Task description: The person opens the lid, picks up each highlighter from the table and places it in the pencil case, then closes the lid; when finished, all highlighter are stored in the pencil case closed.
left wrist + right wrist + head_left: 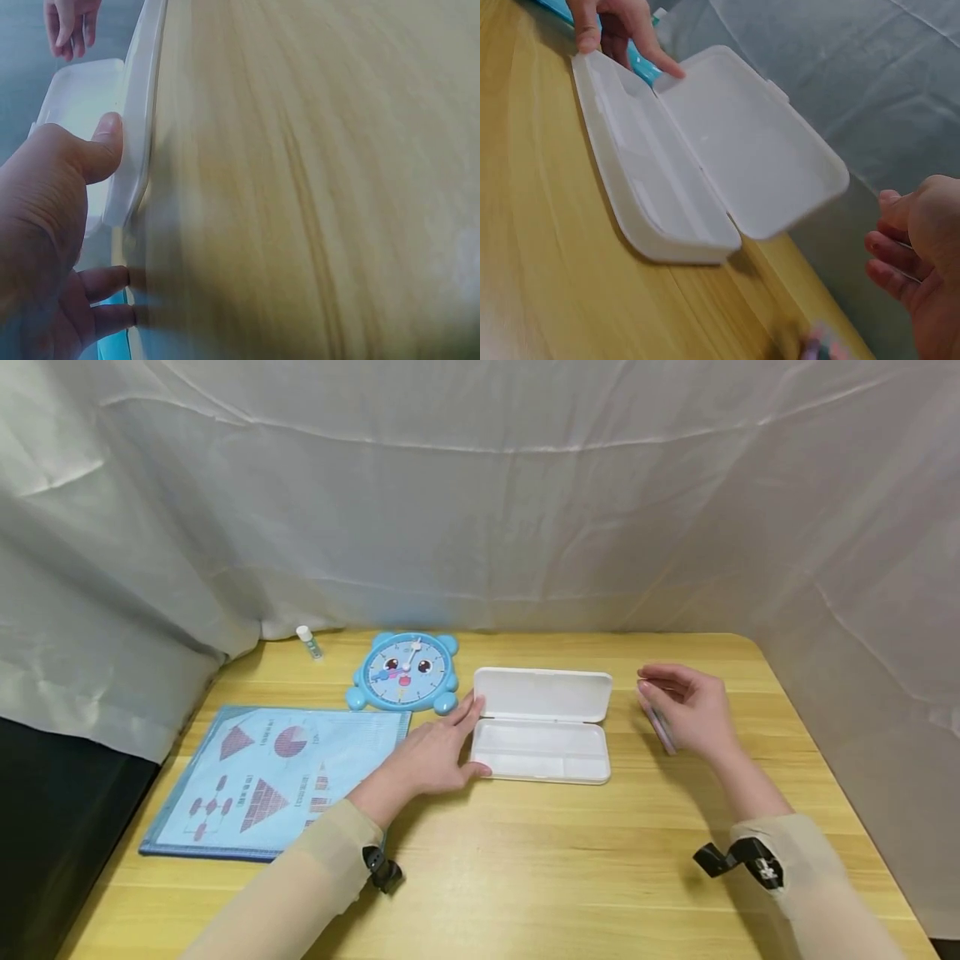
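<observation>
A white plastic pencil case [542, 750] lies with its lid [543, 693] raised and its divided inside bare. My left hand [433, 753] rests at its left end, thumb at the front corner and a fairly straight index finger touching the lid. The right wrist view shows this thumb [587, 37] on the case's end. My right hand [693, 710] stands to the right of the case, fingers loosely bent and nothing between them in the right wrist view. Beside it is a slim pinkish item [657, 727], its kind unclear; it is blurred in the right wrist view.
A blue toy clock [405, 672] with a cartoon face stands behind my left hand. To the left lies a blue zip folder [225, 777] printed with shapes. A small white-capped glue stick [309, 643] stands at the back left. Grey cloth [495, 527] hangs behind the wooden table [555, 877].
</observation>
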A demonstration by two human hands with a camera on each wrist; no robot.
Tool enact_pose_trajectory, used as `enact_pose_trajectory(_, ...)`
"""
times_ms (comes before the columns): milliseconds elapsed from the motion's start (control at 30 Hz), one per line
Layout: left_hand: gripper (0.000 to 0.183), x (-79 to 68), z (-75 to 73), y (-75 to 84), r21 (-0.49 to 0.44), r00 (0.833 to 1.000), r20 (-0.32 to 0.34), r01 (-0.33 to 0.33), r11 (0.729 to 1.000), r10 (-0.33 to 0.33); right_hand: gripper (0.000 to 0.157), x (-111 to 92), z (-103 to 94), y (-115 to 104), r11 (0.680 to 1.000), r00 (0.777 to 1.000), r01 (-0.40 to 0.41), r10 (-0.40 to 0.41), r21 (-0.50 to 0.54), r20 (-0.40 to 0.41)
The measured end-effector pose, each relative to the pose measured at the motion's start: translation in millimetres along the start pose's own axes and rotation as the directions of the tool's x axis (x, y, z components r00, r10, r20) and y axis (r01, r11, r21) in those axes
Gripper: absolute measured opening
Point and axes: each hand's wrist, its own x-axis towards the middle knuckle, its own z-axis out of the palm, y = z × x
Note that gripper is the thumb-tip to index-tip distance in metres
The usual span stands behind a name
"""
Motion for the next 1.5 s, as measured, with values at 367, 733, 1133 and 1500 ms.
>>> enact_pose_trajectory(367,0.111,0.7,-1.4,-0.3,-0.006,1.000,0.022,-0.003,1.000,0.003,0.031,-31,-26.3,7,0.991,0.998,-0.064,0.064,-0.117,0.000)
enact_pose_trajectory(733,0.111,-0.1,-1.2,-2.3,-0.009,0.999,0.031,0.009,1.000,-0.008,0.024,-55,-20.6,20,0.952,0.997,-0.068,0.073,-0.297,0.006)
enact_pose_trajectory(1133,0.111,1.6,-1.9,-2.2,-0.013,1.000,0.026,-0.010,1.000,0.011,0.026,-61,-4.5,21,0.890,0.996,-0.083,0.085,-0.448,-0.014)
enact_pose_trajectory(1500,0.112,2.6,-1.7,-2.4,-0.020,1.000,0.022,-0.013,1.000,0.014,0.027,-54,-4.7,23,0.875,0.995,-0.059,0.091,-0.480,0.042)
